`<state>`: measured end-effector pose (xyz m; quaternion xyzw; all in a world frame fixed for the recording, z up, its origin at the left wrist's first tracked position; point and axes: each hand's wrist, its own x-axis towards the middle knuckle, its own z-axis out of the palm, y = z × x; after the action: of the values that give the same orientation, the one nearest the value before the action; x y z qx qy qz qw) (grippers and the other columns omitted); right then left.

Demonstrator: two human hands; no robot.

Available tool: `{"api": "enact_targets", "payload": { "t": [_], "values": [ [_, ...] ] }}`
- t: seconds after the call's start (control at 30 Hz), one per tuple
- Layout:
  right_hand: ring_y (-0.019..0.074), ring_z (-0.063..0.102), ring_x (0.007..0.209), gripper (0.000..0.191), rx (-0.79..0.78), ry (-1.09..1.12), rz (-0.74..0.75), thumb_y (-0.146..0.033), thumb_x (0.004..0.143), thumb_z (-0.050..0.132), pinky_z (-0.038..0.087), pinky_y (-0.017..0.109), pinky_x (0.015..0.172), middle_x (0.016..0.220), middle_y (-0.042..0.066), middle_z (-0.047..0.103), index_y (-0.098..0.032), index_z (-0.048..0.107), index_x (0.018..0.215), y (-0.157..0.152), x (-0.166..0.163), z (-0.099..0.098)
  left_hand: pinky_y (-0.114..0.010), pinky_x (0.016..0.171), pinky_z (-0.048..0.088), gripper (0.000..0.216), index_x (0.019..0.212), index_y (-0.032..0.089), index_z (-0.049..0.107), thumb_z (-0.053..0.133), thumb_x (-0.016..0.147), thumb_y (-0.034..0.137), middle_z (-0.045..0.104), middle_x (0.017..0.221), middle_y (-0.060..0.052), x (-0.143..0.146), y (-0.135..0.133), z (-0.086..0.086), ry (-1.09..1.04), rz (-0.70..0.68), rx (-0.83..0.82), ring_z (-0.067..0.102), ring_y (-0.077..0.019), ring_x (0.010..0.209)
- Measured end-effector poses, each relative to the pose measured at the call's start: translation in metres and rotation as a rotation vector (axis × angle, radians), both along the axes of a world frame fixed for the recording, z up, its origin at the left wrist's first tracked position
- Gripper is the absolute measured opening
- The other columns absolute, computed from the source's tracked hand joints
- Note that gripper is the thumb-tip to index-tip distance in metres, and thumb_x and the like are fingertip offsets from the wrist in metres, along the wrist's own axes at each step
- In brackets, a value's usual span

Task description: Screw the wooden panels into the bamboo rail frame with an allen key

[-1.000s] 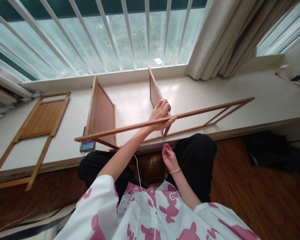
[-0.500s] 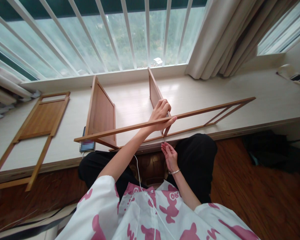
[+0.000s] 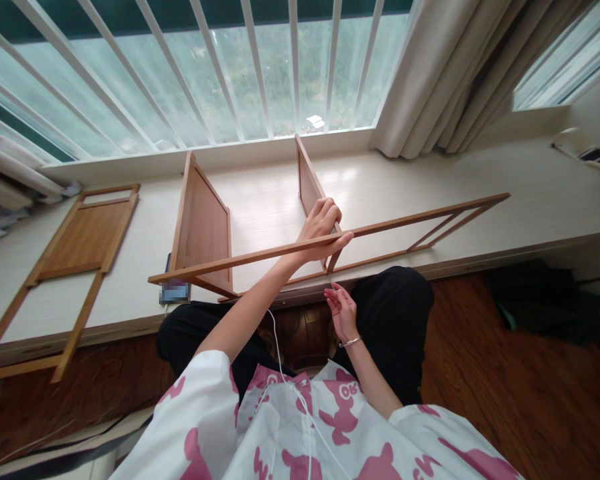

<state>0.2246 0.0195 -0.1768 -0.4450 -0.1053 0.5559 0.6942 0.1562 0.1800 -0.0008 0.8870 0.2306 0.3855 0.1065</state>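
A wooden side frame [image 3: 275, 252] stands on edge along the front of a white ledge, with two upright shelf panels behind it, the left panel [image 3: 203, 227] and the middle panel [image 3: 310, 175]. My left hand [image 3: 323, 227] reaches past the frame's upper rail, its fingers wrapped over the near end of the middle panel and its thumb by the rail. Below, my right hand [image 3: 341, 310], with a bracelet at the wrist, is close to the frame's lower rail. Its fingertips pinch something thin, too small to name, near the joint under the middle panel.
Another wooden frame with a panel [image 3: 83, 237] lies flat on the left of the ledge [image 3: 460, 173]. A phone [image 3: 175, 291] sits by the left panel. A white cable [image 3: 276, 340] hangs across my lap. Curtains [image 3: 430, 73] and a barred window stand behind.
My right hand has shifted slightly up and right, and its fingers have turned a little. My left hand and the wooden frame stay in place.
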Motion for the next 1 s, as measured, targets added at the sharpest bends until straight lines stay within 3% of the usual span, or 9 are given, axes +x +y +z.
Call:
{"api": "enact_targets", "payload": {
  "t": [0.33,0.57,0.7,0.9,1.0],
  "values": [
    [0.0088,0.062,0.078,0.030,-0.008,0.147,-0.075,-0.030,0.072,0.064,0.052,0.023,0.077,0.085,-0.001,0.065,-0.022,0.059,0.101,0.001,-0.004,-0.017,-0.045,0.086,0.038,0.041,0.081,0.020,0.044,0.044,0.073,0.060,0.045,0.088,-0.008,0.000,-0.001,0.001,0.006,0.011,0.007,0.041,-0.0257,0.101],
    [0.0078,0.063,0.073,0.029,-0.089,0.130,-0.159,-0.028,0.065,0.071,0.054,0.016,0.067,0.079,-0.001,0.065,-0.020,0.059,0.091,0.004,-0.001,-0.025,-0.044,0.085,0.038,0.041,0.080,0.019,0.043,0.044,0.073,0.059,0.045,0.087,-0.008,0.001,-0.001,0.000,-0.002,0.021,0.022,0.042,-0.0247,0.101],
    [0.0085,0.063,0.070,0.032,-0.115,0.081,-0.188,-0.032,0.062,0.073,0.054,0.017,0.065,0.078,0.000,0.066,-0.016,0.061,0.088,0.004,-0.005,-0.022,-0.043,0.084,0.039,0.039,0.079,0.019,0.043,0.045,0.073,0.058,0.045,0.086,-0.007,0.000,-0.002,0.002,-0.009,0.019,0.040,0.042,-0.0243,0.099],
    [0.0115,0.063,0.078,0.036,-0.052,-0.052,-0.145,-0.033,0.067,0.068,0.053,0.022,0.075,0.085,0.005,0.067,-0.013,0.061,0.095,0.006,-0.011,-0.008,-0.042,0.084,0.039,0.042,0.078,0.019,0.041,0.042,0.073,0.060,0.044,0.086,-0.007,0.000,-0.003,0.002,0.004,0.026,0.046,0.041,-0.0234,0.097],
    [0.0118,0.064,0.076,0.037,-0.058,-0.076,-0.132,-0.034,0.069,0.067,0.053,0.022,0.071,0.084,0.005,0.067,-0.013,0.058,0.099,0.006,-0.011,-0.007,-0.042,0.084,0.039,0.042,0.078,0.019,0.042,0.042,0.074,0.060,0.045,0.086,-0.007,0.000,-0.003,0.001,0.002,0.029,0.050,0.042,-0.0235,0.098]
  ]
}}
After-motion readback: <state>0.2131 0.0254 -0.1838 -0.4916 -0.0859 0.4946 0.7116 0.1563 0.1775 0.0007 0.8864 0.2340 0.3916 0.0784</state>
